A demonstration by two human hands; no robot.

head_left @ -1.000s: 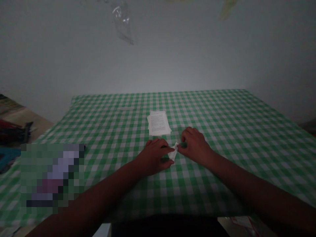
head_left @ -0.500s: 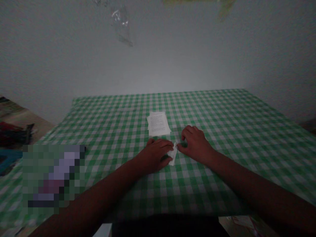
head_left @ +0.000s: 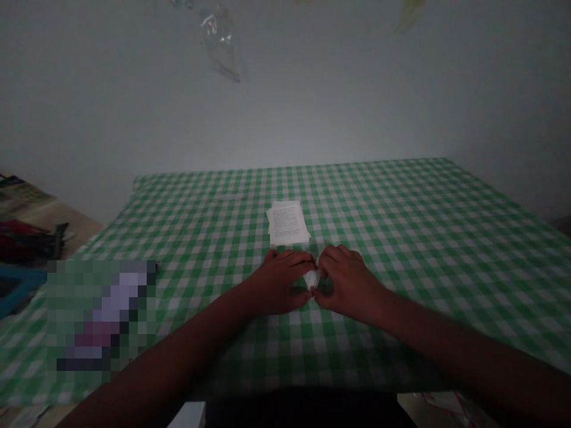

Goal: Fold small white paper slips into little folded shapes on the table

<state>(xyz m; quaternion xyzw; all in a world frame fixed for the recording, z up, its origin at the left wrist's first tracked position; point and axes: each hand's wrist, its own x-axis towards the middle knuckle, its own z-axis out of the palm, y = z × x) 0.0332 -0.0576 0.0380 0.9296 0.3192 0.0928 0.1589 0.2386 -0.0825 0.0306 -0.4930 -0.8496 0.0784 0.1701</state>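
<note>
On green checked tablecloth (head_left: 401,226), mid-table: left hand (head_left: 279,282) and right hand (head_left: 350,282) close together, fingertips pinching small folded white paper (head_left: 311,278) between them, low over cloth. Paper mostly hidden by fingers. Stack of printed sheets (head_left: 288,223) lies just beyond hands. Blurred patch at left edge.

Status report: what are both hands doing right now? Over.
Left hand, right hand both pinching small folded white paper piece on green checked tablecloth. Stack of white printed sheets beyond, untouched.
</note>
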